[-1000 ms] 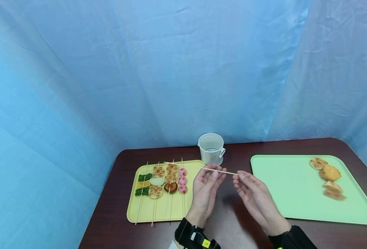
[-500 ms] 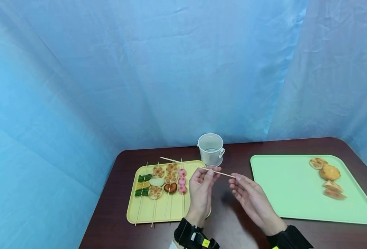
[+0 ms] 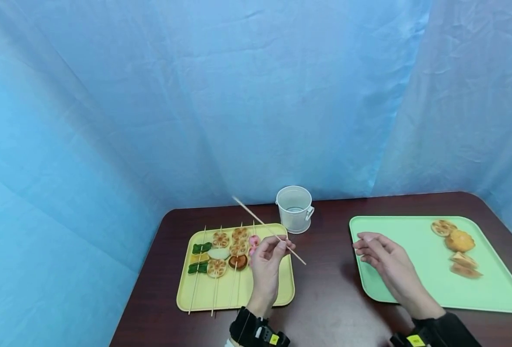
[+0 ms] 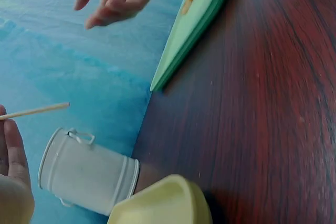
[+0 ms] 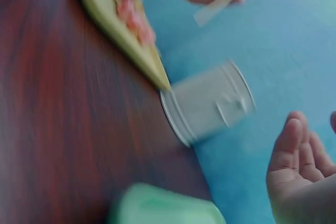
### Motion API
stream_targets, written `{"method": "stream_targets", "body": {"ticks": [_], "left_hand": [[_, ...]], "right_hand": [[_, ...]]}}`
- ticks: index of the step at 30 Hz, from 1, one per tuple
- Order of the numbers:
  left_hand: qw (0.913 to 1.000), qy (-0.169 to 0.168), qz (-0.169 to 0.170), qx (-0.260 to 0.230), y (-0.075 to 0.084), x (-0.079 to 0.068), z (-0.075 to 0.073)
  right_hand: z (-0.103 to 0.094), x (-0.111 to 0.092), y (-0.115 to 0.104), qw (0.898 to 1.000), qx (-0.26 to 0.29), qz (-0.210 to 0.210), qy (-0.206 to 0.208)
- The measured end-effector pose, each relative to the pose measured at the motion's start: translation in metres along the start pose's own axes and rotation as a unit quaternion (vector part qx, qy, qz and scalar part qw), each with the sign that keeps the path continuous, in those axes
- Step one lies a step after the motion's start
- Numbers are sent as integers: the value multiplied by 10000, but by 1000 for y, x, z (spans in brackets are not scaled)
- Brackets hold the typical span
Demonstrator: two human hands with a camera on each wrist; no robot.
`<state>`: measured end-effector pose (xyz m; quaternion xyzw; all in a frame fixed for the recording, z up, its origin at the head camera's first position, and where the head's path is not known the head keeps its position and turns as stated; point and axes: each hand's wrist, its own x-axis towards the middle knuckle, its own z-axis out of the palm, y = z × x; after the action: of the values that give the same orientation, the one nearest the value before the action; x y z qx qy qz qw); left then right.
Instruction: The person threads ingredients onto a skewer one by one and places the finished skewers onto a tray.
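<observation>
Between the thumb and fingers of my left hand point(image 3: 266, 277) is a thin bamboo skewer point(image 3: 256, 218), held bare and slanting over the yellow tray point(image 3: 285, 284). Its upper end points to the back left. My right hand point(image 3: 390, 270) holds nothing, its fingers loosely bent above the left edge of the green tray point(image 3: 412, 236). On that tray lie a lotus root slice point(image 3: 443, 228), a golden lumpy piece point(image 3: 460, 241) and two tan pieces point(image 3: 464, 260) in a row. The left hand partly hides a skewer of pink balls point(image 3: 254, 239).
Loaded skewers fill the yellow tray: green and yellow pieces point(image 3: 201, 247), lotus slices with a white piece point(image 3: 219, 253), lotus with a mushroom point(image 3: 238, 261). A small white metal bucket point(image 3: 294, 209) stands behind that tray. A blue curtain point(image 3: 256, 106) hangs behind the dark table point(image 3: 325, 299).
My right hand has let go of the skewer's end and moved right to the green tray. My left hand has shifted slightly left, and the skewer now tilts more steeply.
</observation>
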<state>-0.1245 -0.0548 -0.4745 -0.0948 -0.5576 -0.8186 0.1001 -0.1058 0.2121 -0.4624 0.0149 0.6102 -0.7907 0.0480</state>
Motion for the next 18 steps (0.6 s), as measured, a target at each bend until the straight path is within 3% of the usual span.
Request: {"method": "stream_targets", "body": {"ticks": [2,4,8,10,15,18], "left_hand": [[10000,19,23,58,0,-1,-3],[10000,56,-3,76,-1,-2,-5],[9997,112,-23,199,-2,-5,-7],[9995,109,-20,282,-2,-6,-7],[9990,18,-5,436,-2,-6,-6],[9985,-64,-83,529,-2,-7,-7]], "right_hand": [[-11,0,-6,9976,-666,-88,176],[-22,-1,-11,9889,-1431,-220,325],[-46,-4,-19,9565,-2824,-327,652],[-60,-5,-23,9420,-3257,-319,748],[-93,-12,-29,8960,-4314,-156,1041],[-111,-18,-31,8514,-5018,-50,1523]]}}
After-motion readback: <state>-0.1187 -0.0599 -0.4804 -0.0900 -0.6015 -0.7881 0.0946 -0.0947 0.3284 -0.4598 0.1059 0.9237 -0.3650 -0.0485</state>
